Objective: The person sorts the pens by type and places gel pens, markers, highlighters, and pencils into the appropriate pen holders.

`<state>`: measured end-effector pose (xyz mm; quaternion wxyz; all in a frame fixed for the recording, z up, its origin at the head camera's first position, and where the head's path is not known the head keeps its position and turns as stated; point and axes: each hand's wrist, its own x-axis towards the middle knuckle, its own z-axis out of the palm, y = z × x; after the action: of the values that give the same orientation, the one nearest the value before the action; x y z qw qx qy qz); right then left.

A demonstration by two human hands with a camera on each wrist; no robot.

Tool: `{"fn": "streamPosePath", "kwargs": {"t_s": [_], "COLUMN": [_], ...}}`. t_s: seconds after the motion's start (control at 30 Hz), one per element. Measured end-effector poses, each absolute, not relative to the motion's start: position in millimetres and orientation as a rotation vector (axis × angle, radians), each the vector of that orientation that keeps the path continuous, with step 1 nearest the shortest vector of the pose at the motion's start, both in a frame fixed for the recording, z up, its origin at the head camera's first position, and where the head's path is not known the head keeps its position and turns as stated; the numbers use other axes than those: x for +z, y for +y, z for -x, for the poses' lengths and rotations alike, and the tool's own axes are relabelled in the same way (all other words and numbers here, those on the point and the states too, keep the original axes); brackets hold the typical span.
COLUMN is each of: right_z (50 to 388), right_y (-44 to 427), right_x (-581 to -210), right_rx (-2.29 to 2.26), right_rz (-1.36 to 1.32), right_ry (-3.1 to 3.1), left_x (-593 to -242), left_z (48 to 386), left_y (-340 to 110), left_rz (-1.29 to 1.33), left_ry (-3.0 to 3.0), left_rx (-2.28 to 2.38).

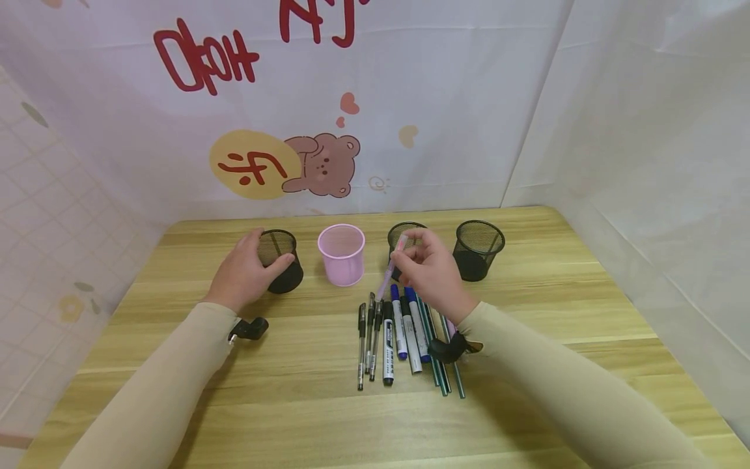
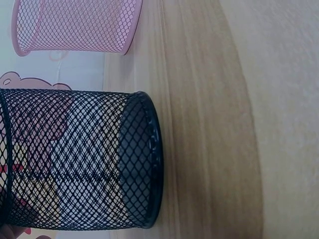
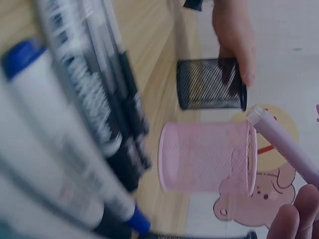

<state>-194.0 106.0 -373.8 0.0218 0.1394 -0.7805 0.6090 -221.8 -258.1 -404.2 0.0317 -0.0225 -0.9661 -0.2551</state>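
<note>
My left hand (image 1: 243, 270) grips the leftmost black mesh cup (image 1: 286, 277) by its rim, thumb on the near side; that cup (image 2: 79, 159) fills much of the left wrist view. My right hand (image 1: 433, 270) pinches a light purple pen (image 1: 385, 277) between thumb and fingers, tilted, in front of another black mesh cup (image 1: 404, 228). In the right wrist view the purple pen (image 3: 286, 144) slants near the rim of the pink mesh cup (image 3: 209, 157), fingertips (image 3: 294, 219) beside it. The pink cup (image 1: 342, 260) stands upright between the two black ones.
A further black mesh cup (image 1: 478, 251) stands at the right. Below the cups lie black pens (image 1: 361, 345), markers (image 1: 388, 345) with black or blue caps, and several thin green sticks (image 1: 459, 378) partly under my right wrist. A printed cloth (image 1: 439, 85) hangs behind the table.
</note>
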Motion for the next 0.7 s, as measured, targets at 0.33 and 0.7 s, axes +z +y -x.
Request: {"fn": "streamPosePath", "kwargs": {"t_s": [0.33, 0.7], "right_z": [202.5, 214.5], "right_y": [72.1, 35.7], "right_x": [-373.7, -367.2], "right_rx": [2.179, 2.193], "right_rz": [-0.347, -0.221], "right_ry": [-2.198, -2.079], "left_x": [-402.1, -405.6], "left_z": [220.9, 221.9], "left_y": [-256.3, -257.8], "left_rz": [0.065, 0.072], "left_ry": [-2.974, -2.969], "left_rx": [-0.787, -0.780]}}
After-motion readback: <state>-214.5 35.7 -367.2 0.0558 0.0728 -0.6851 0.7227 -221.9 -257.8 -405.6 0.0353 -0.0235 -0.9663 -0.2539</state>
